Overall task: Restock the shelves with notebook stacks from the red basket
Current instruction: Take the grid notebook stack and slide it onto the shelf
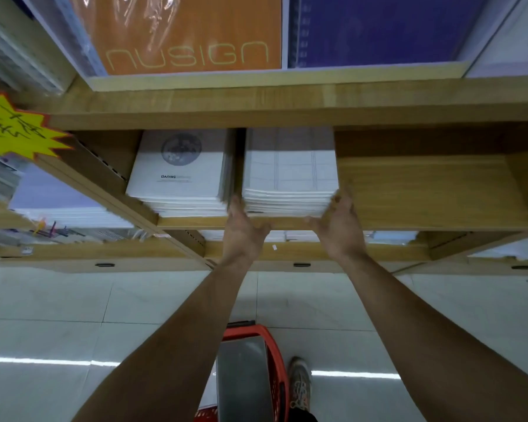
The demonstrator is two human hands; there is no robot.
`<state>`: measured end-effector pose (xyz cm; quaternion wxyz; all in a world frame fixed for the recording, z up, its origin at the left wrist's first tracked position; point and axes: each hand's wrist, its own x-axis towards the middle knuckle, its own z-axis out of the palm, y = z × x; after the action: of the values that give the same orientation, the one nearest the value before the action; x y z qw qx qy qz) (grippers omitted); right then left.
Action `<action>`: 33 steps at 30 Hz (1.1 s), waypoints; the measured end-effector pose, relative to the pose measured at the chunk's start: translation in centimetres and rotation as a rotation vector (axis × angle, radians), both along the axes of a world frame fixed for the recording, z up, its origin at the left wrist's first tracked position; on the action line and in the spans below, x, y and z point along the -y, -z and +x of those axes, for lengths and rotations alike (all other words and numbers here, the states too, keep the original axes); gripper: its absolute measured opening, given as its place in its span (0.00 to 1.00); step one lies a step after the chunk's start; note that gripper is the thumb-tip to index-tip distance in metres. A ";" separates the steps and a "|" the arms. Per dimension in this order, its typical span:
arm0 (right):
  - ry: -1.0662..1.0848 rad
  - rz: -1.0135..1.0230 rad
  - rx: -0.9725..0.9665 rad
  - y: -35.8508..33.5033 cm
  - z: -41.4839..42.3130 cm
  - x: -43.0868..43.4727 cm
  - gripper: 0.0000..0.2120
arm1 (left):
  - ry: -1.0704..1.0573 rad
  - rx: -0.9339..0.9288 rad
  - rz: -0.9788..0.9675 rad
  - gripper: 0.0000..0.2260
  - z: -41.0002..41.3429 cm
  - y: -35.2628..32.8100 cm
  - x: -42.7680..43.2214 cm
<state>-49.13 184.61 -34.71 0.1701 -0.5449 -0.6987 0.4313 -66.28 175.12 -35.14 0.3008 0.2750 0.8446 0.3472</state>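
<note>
We stand in a stationery shop: wooden shelves point(287, 99) hold wrapped notebook stacks point(290, 181), a yellow starburst price tag point(16, 129) hangs nearby, and a red basket point(272, 339) sits on the tiled floor point(73, 315).

The left hand point(241, 236) and right hand point(340, 226) hold the left and right front corners of a white notebook stack point(290, 178), another stack point(177, 172) just left of it.
</note>
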 end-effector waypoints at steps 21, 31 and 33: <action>0.167 0.412 0.089 9.5 -0.2 -2.5 0.14 | -0.150 -0.369 0.159 0.24 -0.5 8.2 -1.3; 0.167 0.456 0.046 8.9 -0.1 -1.4 0.12 | -0.095 -0.333 0.159 0.31 -1.2 7.6 -1.1; 0.128 0.451 0.021 8.6 0.2 -0.8 0.14 | -0.048 -0.260 0.176 0.35 -1.0 7.0 -0.6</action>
<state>-48.92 185.45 -43.34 0.3073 -0.5407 -0.7431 0.2471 -67.25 175.76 -42.12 0.1553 0.3225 0.8492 0.3883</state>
